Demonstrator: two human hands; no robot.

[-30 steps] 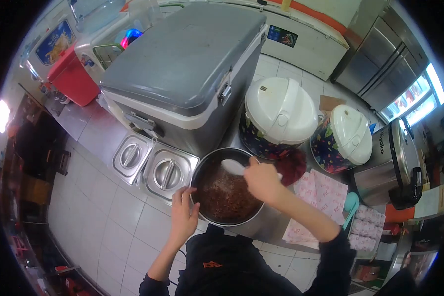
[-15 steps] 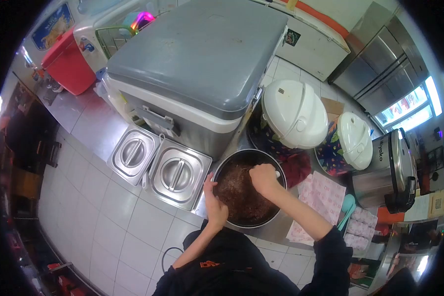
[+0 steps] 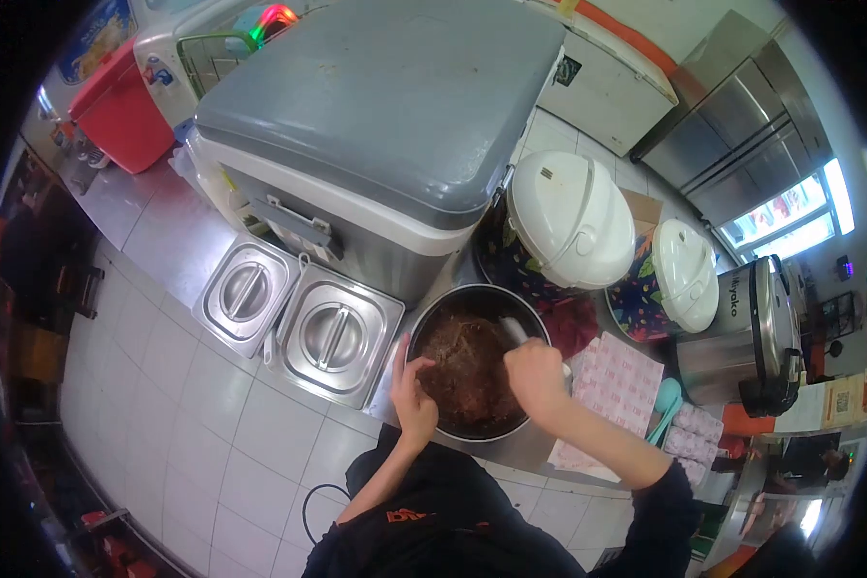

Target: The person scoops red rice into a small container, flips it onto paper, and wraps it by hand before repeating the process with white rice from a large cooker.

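A round dark-lined pot (image 3: 435,431) with a pale rim stands in front of me, holding a dark brown, moist-looking, shredded food (image 3: 467,371). My left hand (image 3: 415,405) grips the pot's left rim, thumb over the edge and fingers along the outside. On the right side of the pot, my right hand (image 3: 537,379) is closed around a pale spatula (image 3: 513,330). Its light, flat end shows above the food near the inner right wall; most of the handle is hidden in my fist.
Two lidded steel containers (image 3: 329,339) sit left of the pot, before a large grey-lidded cooler (image 3: 376,106). Behind it on the right are two white-lidded rice warmers (image 3: 573,217) and a steel cooker (image 3: 732,332). Printed wrapping paper (image 3: 612,385), teal utensils (image 3: 667,400) and wrapped packets (image 3: 694,433) lie right.
My right hand has moved right and slightly lower, and the spatula's flat end now shows. My left hand stays at the rim. The view has shifted slightly.
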